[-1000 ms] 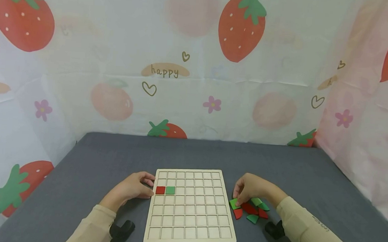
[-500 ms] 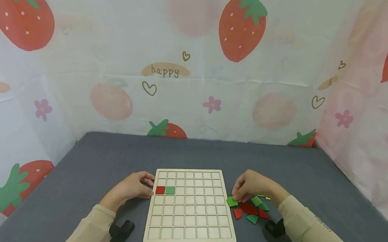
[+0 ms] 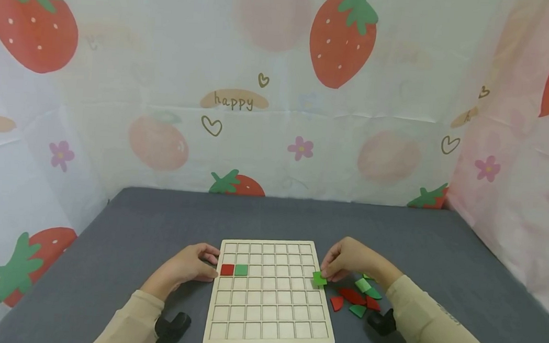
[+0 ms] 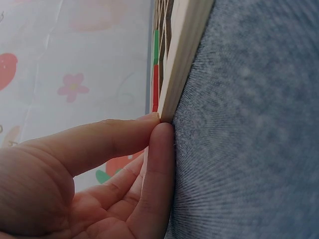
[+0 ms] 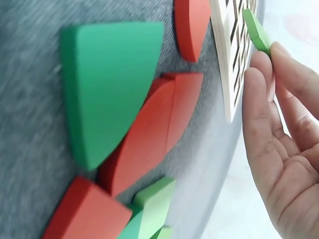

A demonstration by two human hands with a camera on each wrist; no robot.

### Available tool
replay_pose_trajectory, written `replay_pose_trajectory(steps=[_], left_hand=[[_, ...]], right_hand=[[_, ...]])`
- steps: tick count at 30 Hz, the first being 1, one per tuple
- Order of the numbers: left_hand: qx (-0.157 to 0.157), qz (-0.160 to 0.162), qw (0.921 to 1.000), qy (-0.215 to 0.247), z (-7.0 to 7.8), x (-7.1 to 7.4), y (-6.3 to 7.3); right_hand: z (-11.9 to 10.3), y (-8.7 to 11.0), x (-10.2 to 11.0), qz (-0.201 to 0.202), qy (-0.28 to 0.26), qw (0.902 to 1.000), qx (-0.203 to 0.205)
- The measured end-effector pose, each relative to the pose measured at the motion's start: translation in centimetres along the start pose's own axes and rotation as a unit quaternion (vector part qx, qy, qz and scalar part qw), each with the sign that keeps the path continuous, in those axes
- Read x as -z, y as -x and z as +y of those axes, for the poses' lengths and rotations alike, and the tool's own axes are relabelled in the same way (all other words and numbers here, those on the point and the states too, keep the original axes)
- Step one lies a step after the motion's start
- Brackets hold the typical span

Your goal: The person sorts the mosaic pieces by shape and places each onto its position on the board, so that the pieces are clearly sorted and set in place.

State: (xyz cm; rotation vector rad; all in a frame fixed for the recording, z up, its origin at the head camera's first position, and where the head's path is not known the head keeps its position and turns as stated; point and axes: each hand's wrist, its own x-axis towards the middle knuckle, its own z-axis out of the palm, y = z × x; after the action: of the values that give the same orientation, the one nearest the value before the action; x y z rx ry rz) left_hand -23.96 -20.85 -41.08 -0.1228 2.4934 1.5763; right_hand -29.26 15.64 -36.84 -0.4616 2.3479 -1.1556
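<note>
A wooden grid board lies on the table, with a red square tile and a green square tile side by side in its left cells. My left hand is at the board's left edge; thumb and index fingertips pinch the rim there, as the left wrist view shows. Between thumb and fingers my right hand pinches a light green square tile, held over the board's right edge. The right wrist view shows this light green tile tilted at the fingertips.
Right of the board lies a loose pile of tiles: red leaf-shaped pieces, a green corner-cut piece and light green ones. A black wrist mount sits close to the pile. Printed cloth hangs behind the table.
My right hand has lifted the light green tile from the pile and carried it left and away from me, to above the board's right edge. The left hand has stayed still.
</note>
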Motion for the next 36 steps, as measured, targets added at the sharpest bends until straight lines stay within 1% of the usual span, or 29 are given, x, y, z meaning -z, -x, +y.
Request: replay_pose_trajectory(steps=[6, 12, 21, 30, 36], left_hand=[[-0.003, -0.003, 1.0, 0.004, 0.1, 0.0, 0.1], [-0.005, -0.005, 1.0, 0.002, 0.1, 0.1, 0.1], [-0.006, -0.001, 1.0, 0.001, 0.0, 0.0, 0.0], [0.001, 0.005, 1.0, -0.003, -0.1, -0.1, -0.1], [-0.001, 0.006, 1.0, -0.007, -0.3, -0.1, -0.1]], right_hand=[[-0.4, -0.5, -0.4, -0.003, -0.012, 0.9999, 0.012], [-1.0, -1.1, -1.0, 0.007, -0.019, 0.9997, 0.012], [-2.1, -2.0, -2.1, 0.018, -0.034, 0.9993, -0.006], [-2.7, -2.7, -3.0, 0.02, -0.031, 0.9993, -0.01], [-2.9, -3.5, -3.3, 0.028, -0.028, 0.9991, -0.019]])
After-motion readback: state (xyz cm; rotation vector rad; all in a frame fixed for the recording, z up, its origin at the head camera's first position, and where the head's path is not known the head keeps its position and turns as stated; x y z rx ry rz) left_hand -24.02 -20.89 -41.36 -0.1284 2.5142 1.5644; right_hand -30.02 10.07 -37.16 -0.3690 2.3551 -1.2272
